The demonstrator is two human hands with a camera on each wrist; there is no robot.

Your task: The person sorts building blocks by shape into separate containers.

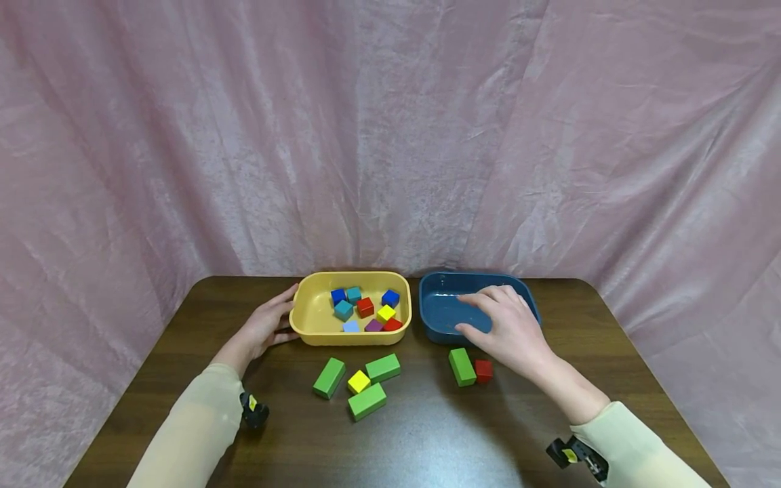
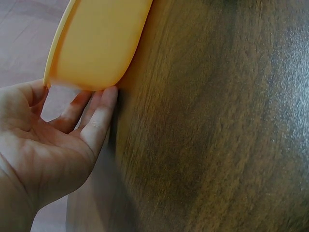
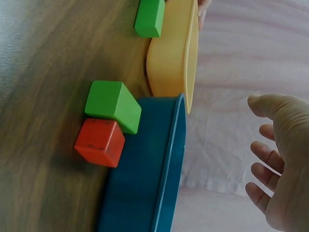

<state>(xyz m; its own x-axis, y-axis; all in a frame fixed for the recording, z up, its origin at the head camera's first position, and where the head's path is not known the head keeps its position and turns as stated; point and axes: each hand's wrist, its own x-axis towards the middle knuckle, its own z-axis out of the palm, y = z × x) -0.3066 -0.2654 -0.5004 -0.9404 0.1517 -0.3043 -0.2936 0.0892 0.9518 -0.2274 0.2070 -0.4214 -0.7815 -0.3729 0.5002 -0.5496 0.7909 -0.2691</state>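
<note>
Against the left end of a yellow bin (image 1: 350, 339) rests my left hand (image 1: 270, 324), its fingertips and thumb touching the outer wall and rim. Several small cubes lie inside that bin, among them a red cube (image 1: 365, 308) and a teal cube (image 1: 344, 310). My right hand (image 1: 512, 329) hovers over the blue bin (image 1: 430, 327), thumb and fingers spread apart with nothing between them. Just in front of the blue bin, a green block (image 1: 462, 367) and a red cube (image 1: 484, 371) lie side by side on the table. The right hand hides part of the blue bin's inside.
In front of the yellow bin lie green blocks (image 1: 329, 377), (image 1: 383, 367), (image 1: 367, 401) around a yellow cube (image 1: 358, 381). A pink curtain (image 1: 390, 149) hangs behind the wooden table (image 1: 293, 454). The two bins stand close together near the table's back edge.
</note>
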